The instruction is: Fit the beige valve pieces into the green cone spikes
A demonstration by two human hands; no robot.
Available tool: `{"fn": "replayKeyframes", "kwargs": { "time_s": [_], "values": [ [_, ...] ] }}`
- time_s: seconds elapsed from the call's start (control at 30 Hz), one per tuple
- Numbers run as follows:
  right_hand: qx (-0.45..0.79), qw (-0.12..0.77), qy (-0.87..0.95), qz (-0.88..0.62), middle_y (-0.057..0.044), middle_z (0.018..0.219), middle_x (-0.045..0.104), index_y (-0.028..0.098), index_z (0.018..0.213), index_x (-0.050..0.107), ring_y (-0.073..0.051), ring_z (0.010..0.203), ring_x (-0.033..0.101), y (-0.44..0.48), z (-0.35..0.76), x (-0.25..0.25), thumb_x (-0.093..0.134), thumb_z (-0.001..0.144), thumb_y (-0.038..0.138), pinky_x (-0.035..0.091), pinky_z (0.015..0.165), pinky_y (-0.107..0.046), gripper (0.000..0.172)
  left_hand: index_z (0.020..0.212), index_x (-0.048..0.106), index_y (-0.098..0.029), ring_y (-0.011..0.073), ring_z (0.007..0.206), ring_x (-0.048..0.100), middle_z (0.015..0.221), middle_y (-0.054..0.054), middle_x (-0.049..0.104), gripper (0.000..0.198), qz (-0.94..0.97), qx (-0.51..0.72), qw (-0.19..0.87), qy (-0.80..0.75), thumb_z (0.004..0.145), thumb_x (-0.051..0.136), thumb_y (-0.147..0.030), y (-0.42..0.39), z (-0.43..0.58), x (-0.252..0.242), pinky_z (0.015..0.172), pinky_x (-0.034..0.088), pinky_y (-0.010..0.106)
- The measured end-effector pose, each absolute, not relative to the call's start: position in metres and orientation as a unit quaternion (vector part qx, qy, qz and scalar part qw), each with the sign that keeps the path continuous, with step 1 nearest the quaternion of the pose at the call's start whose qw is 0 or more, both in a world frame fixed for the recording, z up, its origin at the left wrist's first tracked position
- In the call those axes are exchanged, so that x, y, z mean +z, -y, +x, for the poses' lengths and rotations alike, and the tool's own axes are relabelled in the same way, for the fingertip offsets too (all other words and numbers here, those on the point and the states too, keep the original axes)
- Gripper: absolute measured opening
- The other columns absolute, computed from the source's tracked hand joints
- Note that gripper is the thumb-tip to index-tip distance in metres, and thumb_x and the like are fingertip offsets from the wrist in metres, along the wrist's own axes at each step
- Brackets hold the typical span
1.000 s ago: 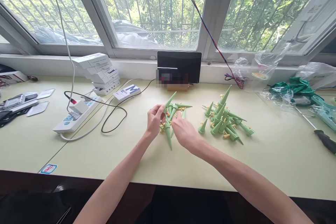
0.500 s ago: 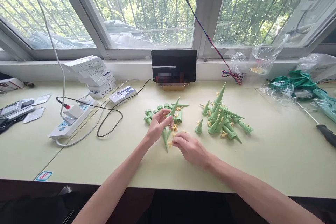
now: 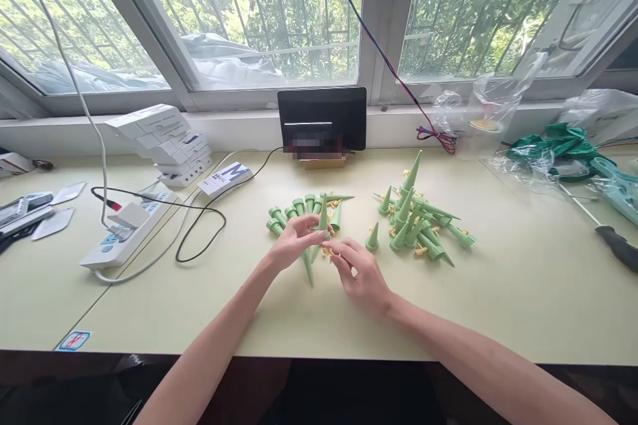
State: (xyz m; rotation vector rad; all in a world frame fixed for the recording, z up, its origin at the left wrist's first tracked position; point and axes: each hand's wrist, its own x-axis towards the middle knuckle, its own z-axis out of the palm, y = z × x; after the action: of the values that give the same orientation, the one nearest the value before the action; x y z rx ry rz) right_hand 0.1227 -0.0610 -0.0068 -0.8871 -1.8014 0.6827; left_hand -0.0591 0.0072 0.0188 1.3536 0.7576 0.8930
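Observation:
A green pointed spike (image 3: 323, 212) stands tip up between the fingers of my left hand (image 3: 293, 242). Close against its lower end is my right hand (image 3: 363, 275), thumb and fingertips pinched on a small yellow piece (image 3: 327, 252), partly hidden by the fingers. Under and behind my left hand lie several green spikes (image 3: 276, 214) with ribbed caps, and one long spike (image 3: 308, 270) points toward the front edge. To the right, a pile of green spikes (image 3: 409, 220) with yellow pieces rests on the table, with a single cone (image 3: 372, 239) upright beside it.
A black tablet (image 3: 323, 116) leans at the window. On the left are a white power strip (image 3: 130, 229), looped cables, stacked white boxes (image 3: 169, 139) and a flat box (image 3: 225, 178). A screwdriver (image 3: 618, 247) and green plastic (image 3: 558, 153) lie at the right.
The spike in my left hand has turned more upright. My right hand has risen from lower down to the spike's base, bringing the yellow piece there. The whole view has shifted slightly.

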Motion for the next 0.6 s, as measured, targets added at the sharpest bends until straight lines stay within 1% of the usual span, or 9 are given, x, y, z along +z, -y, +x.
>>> {"fn": "replayKeyframes", "kwargs": {
  "time_s": [0.1, 0.2, 0.3, 0.4, 0.6],
  "values": [
    [0.292, 0.490, 0.729, -0.377, -0.006, 0.092, 0.064, 0.021, 0.119, 0.059, -0.015, 0.074, 0.061, 0.0627, 0.1214, -0.0064, 0.042, 0.100, 0.022, 0.053, 0.068, -0.028, 0.026, 0.090, 0.072, -0.015, 0.0201, 0.072, 0.068, 0.088, 0.010, 0.069, 0.025, 0.593, 0.380, 0.628, -0.330, 0.079, 0.075, -0.038, -0.0078, -0.0596, 0.0164, 0.064, 0.058, 0.032],
    [0.337, 0.504, 0.696, -0.385, -0.004, 0.090, 0.064, 0.021, 0.119, 0.054, -0.012, 0.061, 0.060, 0.0639, 0.1202, -0.0068, 0.045, 0.099, 0.026, 0.050, 0.056, -0.025, 0.023, 0.085, 0.072, -0.014, 0.0195, 0.068, 0.067, 0.083, 0.010, 0.069, 0.026, 0.589, 0.379, 0.636, -0.324, 0.082, 0.072, -0.040, -0.0083, -0.0597, 0.0137, 0.059, 0.058, 0.031],
    [0.363, 0.517, 0.672, -0.386, -0.002, 0.087, 0.063, 0.021, 0.116, 0.053, -0.009, 0.053, 0.057, 0.0641, 0.1190, -0.0068, 0.049, 0.097, 0.028, 0.047, 0.049, -0.022, 0.021, 0.081, 0.070, -0.015, 0.0177, 0.067, 0.066, 0.087, 0.010, 0.069, 0.025, 0.578, 0.383, 0.647, -0.317, 0.083, 0.071, -0.040, -0.0083, -0.0600, 0.0116, 0.057, 0.057, 0.029],
    [0.372, 0.528, 0.658, -0.389, 0.000, 0.083, 0.063, 0.021, 0.111, 0.053, -0.008, 0.049, 0.055, 0.0638, 0.1186, -0.0053, 0.052, 0.095, 0.028, 0.047, 0.045, -0.021, 0.018, 0.082, 0.068, -0.015, 0.0170, 0.069, 0.067, 0.090, 0.010, 0.070, 0.026, 0.572, 0.378, 0.656, -0.314, 0.085, 0.070, -0.040, -0.0081, -0.0607, 0.0107, 0.060, 0.057, 0.030],
    [0.383, 0.563, 0.613, -0.402, 0.003, 0.076, 0.062, 0.021, 0.101, 0.050, -0.008, 0.046, 0.056, 0.0636, 0.1201, -0.0010, 0.060, 0.091, 0.028, 0.048, 0.041, -0.020, 0.016, 0.085, 0.067, -0.015, 0.0185, 0.066, 0.068, 0.085, 0.009, 0.070, 0.027, 0.572, 0.365, 0.670, -0.302, 0.085, 0.069, -0.042, -0.0075, -0.0613, 0.0127, 0.062, 0.057, 0.032]
  ]
}}
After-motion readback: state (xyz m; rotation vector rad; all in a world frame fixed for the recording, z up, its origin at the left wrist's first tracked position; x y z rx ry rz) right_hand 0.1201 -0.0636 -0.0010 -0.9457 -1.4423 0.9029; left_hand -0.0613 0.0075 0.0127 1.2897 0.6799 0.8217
